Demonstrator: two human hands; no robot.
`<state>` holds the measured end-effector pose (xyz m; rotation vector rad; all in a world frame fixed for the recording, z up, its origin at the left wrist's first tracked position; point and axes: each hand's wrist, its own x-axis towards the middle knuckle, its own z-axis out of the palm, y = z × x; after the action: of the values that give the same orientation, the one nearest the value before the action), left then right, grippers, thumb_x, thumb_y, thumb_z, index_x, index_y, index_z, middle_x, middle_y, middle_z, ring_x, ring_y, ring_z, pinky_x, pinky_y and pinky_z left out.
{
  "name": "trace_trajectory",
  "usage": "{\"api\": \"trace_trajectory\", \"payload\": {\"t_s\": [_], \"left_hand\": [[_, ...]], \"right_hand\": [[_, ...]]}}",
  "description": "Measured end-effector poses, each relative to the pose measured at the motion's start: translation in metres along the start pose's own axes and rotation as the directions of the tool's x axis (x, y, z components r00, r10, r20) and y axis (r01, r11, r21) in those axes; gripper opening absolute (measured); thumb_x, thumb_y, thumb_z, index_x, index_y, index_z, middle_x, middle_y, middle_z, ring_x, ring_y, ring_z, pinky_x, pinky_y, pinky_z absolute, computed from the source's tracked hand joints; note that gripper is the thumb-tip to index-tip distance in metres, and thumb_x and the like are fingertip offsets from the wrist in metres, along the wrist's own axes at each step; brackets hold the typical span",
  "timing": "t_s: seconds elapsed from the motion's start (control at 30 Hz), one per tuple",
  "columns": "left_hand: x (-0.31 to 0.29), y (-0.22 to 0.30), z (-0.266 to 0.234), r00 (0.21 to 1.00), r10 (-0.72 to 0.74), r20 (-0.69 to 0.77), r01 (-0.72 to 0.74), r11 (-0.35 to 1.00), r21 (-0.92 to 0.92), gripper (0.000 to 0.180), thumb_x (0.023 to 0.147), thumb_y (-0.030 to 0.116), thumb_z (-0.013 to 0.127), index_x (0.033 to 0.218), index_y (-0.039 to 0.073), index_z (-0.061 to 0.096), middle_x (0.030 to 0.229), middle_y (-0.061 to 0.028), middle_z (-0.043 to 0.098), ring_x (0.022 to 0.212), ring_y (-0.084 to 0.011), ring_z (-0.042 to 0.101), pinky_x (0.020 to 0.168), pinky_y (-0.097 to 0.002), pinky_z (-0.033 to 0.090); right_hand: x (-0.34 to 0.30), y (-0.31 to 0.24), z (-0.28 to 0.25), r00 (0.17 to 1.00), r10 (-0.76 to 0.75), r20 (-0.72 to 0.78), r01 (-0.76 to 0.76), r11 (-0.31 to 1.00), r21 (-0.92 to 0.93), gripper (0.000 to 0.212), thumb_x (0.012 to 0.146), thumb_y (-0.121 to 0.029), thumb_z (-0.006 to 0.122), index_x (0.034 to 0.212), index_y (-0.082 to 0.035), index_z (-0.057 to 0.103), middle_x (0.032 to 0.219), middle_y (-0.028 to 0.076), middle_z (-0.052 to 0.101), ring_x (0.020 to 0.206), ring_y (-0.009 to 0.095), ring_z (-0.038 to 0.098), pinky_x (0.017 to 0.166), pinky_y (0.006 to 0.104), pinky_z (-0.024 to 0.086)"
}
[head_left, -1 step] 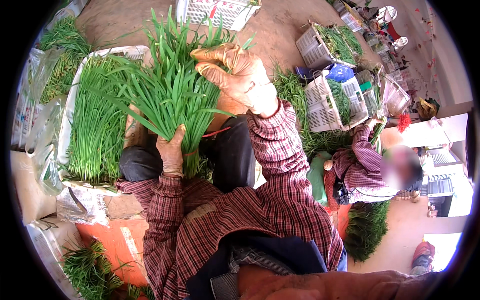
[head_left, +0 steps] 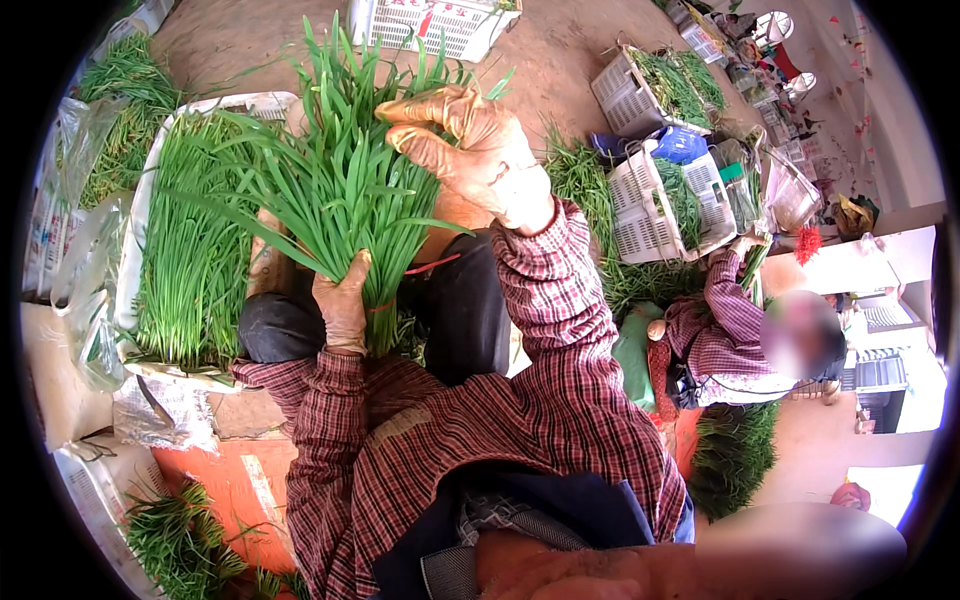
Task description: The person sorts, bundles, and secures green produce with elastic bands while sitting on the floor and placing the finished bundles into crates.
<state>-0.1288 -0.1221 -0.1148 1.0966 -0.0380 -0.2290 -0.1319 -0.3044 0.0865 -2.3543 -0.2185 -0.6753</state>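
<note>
A tall bunch of garlic chives point(head_left: 365, 190) stands upright in front of me, leaves fanned out at the top and a red tie around its lower stems. My left hand point(head_left: 343, 305), in a thin glove, is closed around the bunch just above that tie. Beside the upper right leaves, my right hand point(head_left: 475, 150) is raised in a stained, tan-looking glove. Its fingers are curved, with a gap between thumb and forefinger, and I see nothing held in them. The leaves partly hide what lies behind the bunch.
To my left is a white crate point(head_left: 128, 270) filled with chives. A knife point(head_left: 153, 400) lies below it on a plastic sheet. White baskets point(head_left: 632, 205) of greens stand at the right, near a co-worker point(head_left: 735, 335) in a checked shirt. Another basket point(head_left: 440, 30) is at the far side.
My right hand has shifted very slightly left, toward the leaves. The left hand keeps its hold on the bunch.
</note>
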Motion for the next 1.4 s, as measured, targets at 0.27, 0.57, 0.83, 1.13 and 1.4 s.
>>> {"api": "trace_trajectory", "payload": {"t_s": [0.27,0.57,0.83,1.13,1.4], "left_hand": [[-0.003,-0.01,0.0,0.998,0.013,0.065,-0.013,1.0,0.009,0.024,0.08,0.0,0.069,0.104,0.002,0.065,0.096,-0.0008,0.067,0.082,-0.0091,0.059,0.078,-0.025,0.048],[-0.008,-0.01,0.005,0.989,-0.015,0.144,0.009,0.999,0.041,0.023,0.081,0.002,0.07,0.103,0.001,0.064,0.096,-0.0027,0.067,0.082,-0.0098,0.06,0.077,-0.026,0.049],[-0.01,-0.015,0.001,0.984,-0.028,0.177,0.02,0.999,0.048,0.022,0.081,0.002,0.07,0.102,0.001,0.064,0.095,-0.0028,0.067,0.082,-0.0097,0.06,0.077,-0.026,0.049],[-0.004,-0.015,-0.008,0.995,-0.048,0.093,0.046,0.999,0.016,0.024,0.081,0.001,0.069,0.104,0.002,0.064,0.098,-0.0017,0.066,0.084,-0.0095,0.06,0.078,-0.0256,0.048],[0.004,-0.002,-0.008,0.997,-0.072,-0.04,0.071,0.997,-0.04,0.023,0.082,0.007,0.069,0.104,0.002,0.065,0.098,-0.0006,0.065,0.085,-0.0103,0.058,0.081,-0.026,0.046]], "right_hand": [[0.007,0.013,0.002,0.981,-0.132,-0.142,0.155,0.975,0.16,0.003,0.08,-0.006,0.067,0.081,-0.004,0.066,0.081,0.008,0.067,0.074,0.022,0.061,0.069,0.0343,0.048],[0.066,0.0,-0.004,0.903,-0.418,0.101,0.43,0.884,-0.185,0.022,0.084,-0.025,0.063,0.095,-0.007,0.07,0.102,0.012,0.065,0.1,0.025,0.059,0.088,0.0355,0.046],[0.08,0.008,0.044,0.923,-0.214,0.32,0.262,0.958,-0.114,0.019,0.079,-0.023,0.067,0.084,-0.004,0.069,0.075,0.009,0.066,0.072,0.022,0.063,0.069,0.0327,0.049],[0.076,-0.016,-0.009,0.972,0.212,0.102,-0.235,0.849,0.474,0.024,0.092,-0.024,0.056,0.098,-0.003,0.063,0.087,0.004,0.064,0.085,0.014,0.058,0.078,0.0287,0.046],[0.0,0.007,-0.022,0.98,0.2,-0.016,-0.163,0.843,0.513,0.018,0.088,-0.011,0.063,0.103,-0.002,0.068,0.09,0.004,0.068,0.083,0.009,0.061,0.074,0.024,0.049]]}}
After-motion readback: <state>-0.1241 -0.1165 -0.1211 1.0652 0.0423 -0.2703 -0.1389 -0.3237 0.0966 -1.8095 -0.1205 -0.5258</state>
